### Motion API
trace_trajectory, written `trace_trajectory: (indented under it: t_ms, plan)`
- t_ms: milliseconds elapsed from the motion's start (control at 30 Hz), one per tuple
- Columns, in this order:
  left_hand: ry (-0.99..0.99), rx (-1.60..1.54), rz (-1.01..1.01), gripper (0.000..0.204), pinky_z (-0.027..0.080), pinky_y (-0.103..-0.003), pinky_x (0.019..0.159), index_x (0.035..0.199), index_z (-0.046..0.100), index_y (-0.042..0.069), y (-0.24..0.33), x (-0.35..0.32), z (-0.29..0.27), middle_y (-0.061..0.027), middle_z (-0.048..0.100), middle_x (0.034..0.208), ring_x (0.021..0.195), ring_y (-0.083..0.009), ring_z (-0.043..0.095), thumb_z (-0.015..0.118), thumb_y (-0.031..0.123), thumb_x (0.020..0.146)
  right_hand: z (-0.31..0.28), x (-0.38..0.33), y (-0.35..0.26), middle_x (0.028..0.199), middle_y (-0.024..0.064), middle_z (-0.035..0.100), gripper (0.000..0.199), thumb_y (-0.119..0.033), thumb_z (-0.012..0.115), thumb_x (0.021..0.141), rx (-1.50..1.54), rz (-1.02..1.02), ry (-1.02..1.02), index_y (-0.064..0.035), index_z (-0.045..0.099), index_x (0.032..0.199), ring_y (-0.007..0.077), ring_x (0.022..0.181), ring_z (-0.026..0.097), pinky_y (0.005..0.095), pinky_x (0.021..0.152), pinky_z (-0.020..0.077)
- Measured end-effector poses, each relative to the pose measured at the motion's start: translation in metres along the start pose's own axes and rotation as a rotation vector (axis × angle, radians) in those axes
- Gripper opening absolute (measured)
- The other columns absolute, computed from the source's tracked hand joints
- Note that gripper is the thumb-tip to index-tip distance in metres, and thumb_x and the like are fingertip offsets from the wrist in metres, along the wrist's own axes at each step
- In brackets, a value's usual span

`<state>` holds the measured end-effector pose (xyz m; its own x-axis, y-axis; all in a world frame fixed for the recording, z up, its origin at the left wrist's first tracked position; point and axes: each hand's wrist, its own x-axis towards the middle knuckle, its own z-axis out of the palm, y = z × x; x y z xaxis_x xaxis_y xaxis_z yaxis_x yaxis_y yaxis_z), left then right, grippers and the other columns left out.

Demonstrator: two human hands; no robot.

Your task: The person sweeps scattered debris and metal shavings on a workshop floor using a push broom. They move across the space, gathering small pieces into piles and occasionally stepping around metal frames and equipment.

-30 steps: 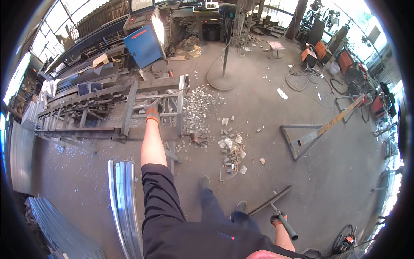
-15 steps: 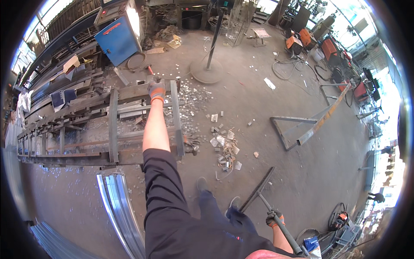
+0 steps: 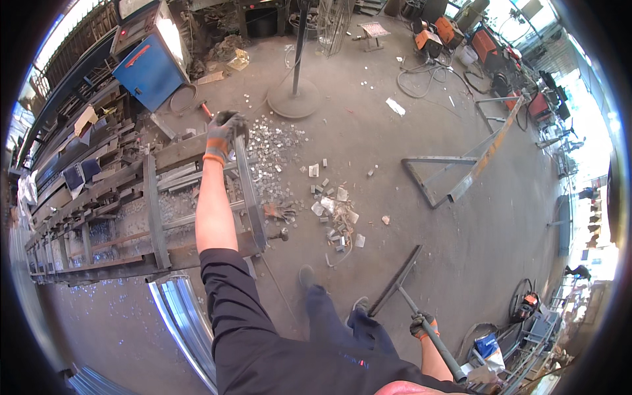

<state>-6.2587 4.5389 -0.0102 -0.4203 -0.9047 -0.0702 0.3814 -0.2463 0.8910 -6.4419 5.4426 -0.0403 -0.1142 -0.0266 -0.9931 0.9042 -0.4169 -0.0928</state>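
My left hand, in a grey glove with an orange cuff, is closed around the far corner of a long ladder-like steel frame. The frame's end bar runs from that hand back toward me. Low on the right, my gloved right hand grips the handle of a push broom, whose long head rests near my feet. Scattered metal offcuts cover the floor beside the frame. In front of my feet lies a pile of scraps and debris.
A loose glove lies by the frame's end. A round-based post stands ahead. To the right is a triangular steel frame; welding machines and cables lie beyond. A blue cabinet stands far left, steel profiles near left.
The steel frame's end has shifted left and tilted, with my left hand still on it. More of the loose glove shows beside it. My right hand keeps its hold on the broom.
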Motion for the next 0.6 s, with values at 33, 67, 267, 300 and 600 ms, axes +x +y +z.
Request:
trace_trajectory:
  t_ms: [33,67,267,300,600]
  plan:
    - [-0.12,0.228,-0.091,0.02,0.06,-0.036,0.059,0.113,0.065,0.0,-0.003,-0.003,0.005,-0.0115,0.069,0.081,0.066,-0.0208,0.07,0.066,0.002,0.093,-0.001,-0.001,0.002,0.059,-0.0008,0.054,0.015,-0.013,0.058,0.093,0.036,0.01,0.009,-0.0051,0.052,0.082,0.0076,0.042,0.051,0.0216,0.039,0.0466]
    - [-0.183,0.48,-0.213,0.021,0.058,-0.036,0.055,0.114,0.064,0.0,-0.006,-0.004,0.014,-0.0108,0.069,0.08,0.064,-0.0205,0.07,0.066,0.004,0.094,-0.001,-0.001,0.005,0.059,-0.0007,0.054,0.015,-0.013,0.058,0.093,-0.007,-0.001,0.013,-0.0052,0.052,0.082,0.0072,0.042,0.051,0.0215,0.039,0.0467]
    - [-0.132,0.337,0.014,0.025,0.052,-0.028,0.056,0.114,0.072,0.007,-0.028,-0.001,0.032,-0.004,0.069,0.082,0.066,-0.0127,0.066,0.061,0.003,0.091,0.008,0.002,0.011,0.06,-0.0005,0.053,0.015,-0.012,0.058,0.093,-0.055,0.03,0.028,-0.006,0.052,0.082,0.0067,0.043,0.052,0.022,0.04,0.0474]
    - [-0.027,0.207,0.127,0.027,0.053,-0.028,0.062,0.114,0.073,0.008,-0.028,0.001,0.018,-0.004,0.071,0.085,0.072,-0.013,0.066,0.06,0.002,0.09,0.008,0.001,0.01,0.059,-0.0005,0.053,0.015,-0.012,0.058,0.093,-0.055,0.02,0.034,-0.0061,0.051,0.082,0.007,0.043,0.052,0.0223,0.04,0.0475]
    - [0.319,1.635,0.068,0.046,0.044,-0.046,0.107,0.125,0.07,0.01,-0.036,-0.012,-0.121,-0.0239,0.066,0.128,0.126,-0.0405,0.058,0.06,0.031,0.084,0.02,0.024,0.03,0.061,0.0012,0.054,0.018,-0.015,0.063,0.091,-0.159,-0.08,-0.05,-0.0094,0.052,0.078,0.0137,0.045,0.053,0.0262,0.045,0.0498]
